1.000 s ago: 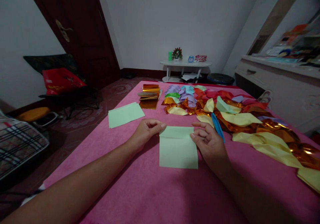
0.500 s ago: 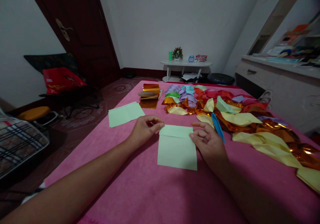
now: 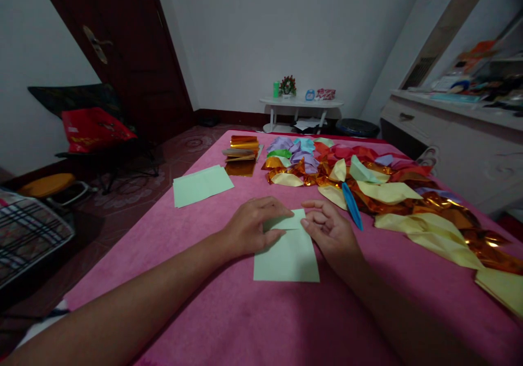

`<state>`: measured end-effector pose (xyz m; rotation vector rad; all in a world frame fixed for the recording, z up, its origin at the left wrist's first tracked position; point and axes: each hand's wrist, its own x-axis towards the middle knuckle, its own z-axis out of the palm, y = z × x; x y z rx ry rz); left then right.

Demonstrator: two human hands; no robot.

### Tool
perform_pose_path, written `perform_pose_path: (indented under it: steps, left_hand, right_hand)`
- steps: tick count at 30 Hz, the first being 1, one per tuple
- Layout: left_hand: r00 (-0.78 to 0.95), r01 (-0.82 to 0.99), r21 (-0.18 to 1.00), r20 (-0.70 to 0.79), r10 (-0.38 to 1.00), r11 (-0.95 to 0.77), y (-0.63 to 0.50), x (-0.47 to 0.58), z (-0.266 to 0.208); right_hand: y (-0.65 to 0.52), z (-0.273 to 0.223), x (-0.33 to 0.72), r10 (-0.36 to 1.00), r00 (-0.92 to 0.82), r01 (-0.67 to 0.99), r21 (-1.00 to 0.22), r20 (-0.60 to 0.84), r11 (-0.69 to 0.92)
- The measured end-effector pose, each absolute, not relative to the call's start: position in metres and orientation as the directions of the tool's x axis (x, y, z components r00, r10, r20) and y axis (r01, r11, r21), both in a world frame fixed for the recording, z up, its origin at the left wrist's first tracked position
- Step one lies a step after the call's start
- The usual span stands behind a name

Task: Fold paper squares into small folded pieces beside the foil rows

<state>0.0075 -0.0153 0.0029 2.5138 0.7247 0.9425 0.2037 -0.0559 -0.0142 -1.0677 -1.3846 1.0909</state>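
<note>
A pale green sheet of paper [image 3: 286,262] lies flat before me, its far edge folded over into a narrow flap. My left hand [image 3: 255,227] is on the flap's left part, fingers along the far fold and thumb on the near side, with the paper between them. At the flap's right end, my right hand [image 3: 333,232] pinches the paper between thumb and curled fingers. A stack of similar green sheets [image 3: 202,186] rests to the left, apart from both hands. Just beyond my right hand is a narrow blue folded paper piece [image 3: 352,205].
A pink cloth [image 3: 196,311] covers the table. Gold foil papers [image 3: 241,159] are piled at the far left. Crumpled strips of coloured paper and foil [image 3: 392,194] spread across the right side. Behind stand a small white table [image 3: 302,103] and a chair with a red bag [image 3: 96,129].
My left hand has moved right from the flap's left corner onto the flap, its thumb and fingers now around it. My right hand has slid slightly left along the paper's edge.
</note>
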Motion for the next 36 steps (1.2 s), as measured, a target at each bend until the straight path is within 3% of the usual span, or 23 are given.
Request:
perform_pose_path:
  steps: [14, 24, 28, 31, 36]
  left_hand:
    - [0.417, 0.361, 0.641, 0.539, 0.732, -0.677, -0.018, 0.017, -0.004]
    - [0.542, 0.475, 0.382, 0.583, 0.605, -0.793, -0.018, 0.014, -0.012]
    - [0.569, 0.482, 0.337, 0.582, 0.582, -0.808, -0.021, 0.015, -0.012]
    - [0.578, 0.457, 0.391, 0.552, 0.601, -0.798, -0.027, 0.018, -0.006]
    - [0.596, 0.402, 0.604, 0.397, 0.698, -0.687, -0.033, 0.020, 0.013]
  right_hand:
    - [-0.055, -0.013, 0.198, 0.983, -0.154, -0.017, -0.995, 0.098, 0.097]
    - [-0.056, -0.010, 0.198, 0.982, -0.145, 0.005, -0.993, 0.120, 0.122]
    - [-0.055, -0.009, 0.199, 0.992, -0.091, 0.021, -0.996, 0.082, 0.084]
    - [-0.054, -0.010, 0.200, 0.996, -0.050, 0.021, -0.997, 0.071, 0.073]
    - [-0.055, -0.012, 0.200, 0.990, -0.025, 0.055, -0.989, 0.139, 0.140]
